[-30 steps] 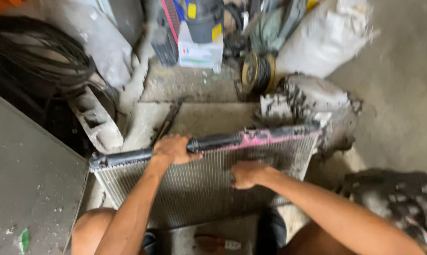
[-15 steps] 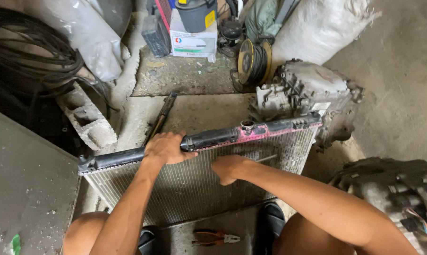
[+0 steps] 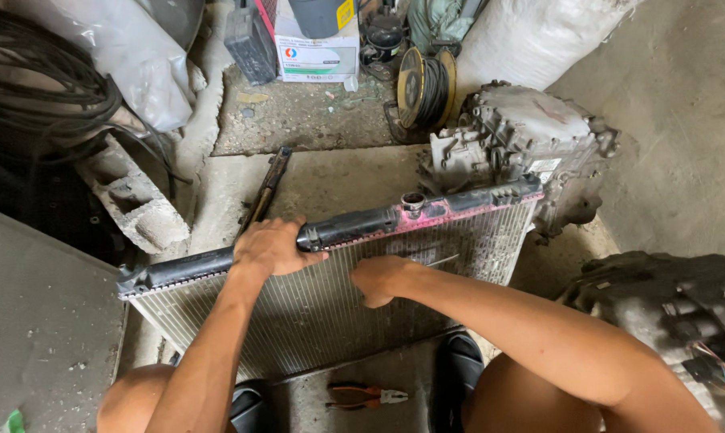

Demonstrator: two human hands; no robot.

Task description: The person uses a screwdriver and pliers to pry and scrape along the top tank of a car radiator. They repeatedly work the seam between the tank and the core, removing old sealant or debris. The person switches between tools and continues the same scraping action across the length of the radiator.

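Observation:
A car radiator (image 3: 314, 309) with silver fins stands tilted on the concrete floor in front of me, its black plastic top tank (image 3: 427, 210) stained pink near the filler neck. My left hand (image 3: 270, 247) grips the top tank near its middle. My right hand (image 3: 382, 279) is closed around a thin metal tool (image 3: 441, 261) whose tip lies against the fins just below the tank.
Orange-handled pliers (image 3: 366, 395) lie on the floor between my knees. A metal gearbox casing (image 3: 523, 132) stands behind the radiator, another engine part (image 3: 675, 309) at right. A concrete block (image 3: 134, 204), black hoses (image 3: 34, 88), a cable reel (image 3: 427, 88), a white sack (image 3: 531, 36) and a flat metal bar (image 3: 266, 188) surround the spot.
The view has shifted, so the radiator sits lower in the frame. My right hand has slid left along the fins, closer to my left hand, which keeps its grip on the tank.

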